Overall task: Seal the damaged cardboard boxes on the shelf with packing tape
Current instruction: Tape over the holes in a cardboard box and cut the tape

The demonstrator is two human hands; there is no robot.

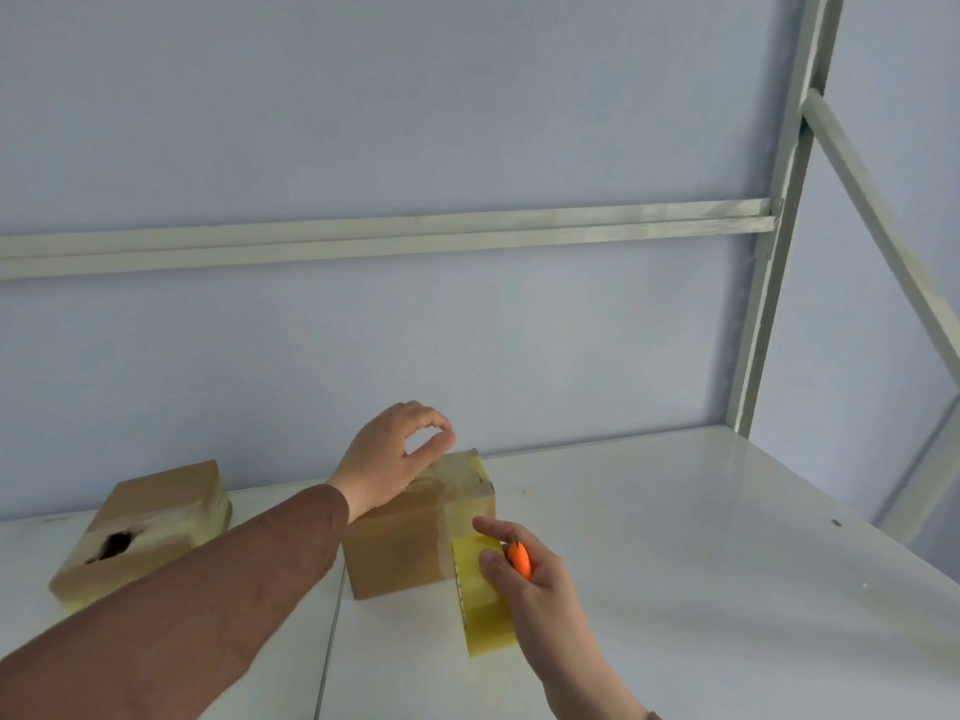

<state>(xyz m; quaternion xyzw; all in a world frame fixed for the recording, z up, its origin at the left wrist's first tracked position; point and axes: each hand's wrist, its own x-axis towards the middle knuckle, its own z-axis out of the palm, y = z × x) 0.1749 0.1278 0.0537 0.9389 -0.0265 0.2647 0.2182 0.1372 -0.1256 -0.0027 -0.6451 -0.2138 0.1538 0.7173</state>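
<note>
While the left hand [395, 454] pinched tape at the box [415, 532] top, the right hand [524, 569] gripped the tape roll [480, 600] and an orange cutter [519, 559]. Cutting the strip at frame centre looked due next.

No readable text, label or number on boxes, tape or shelf.
</note>
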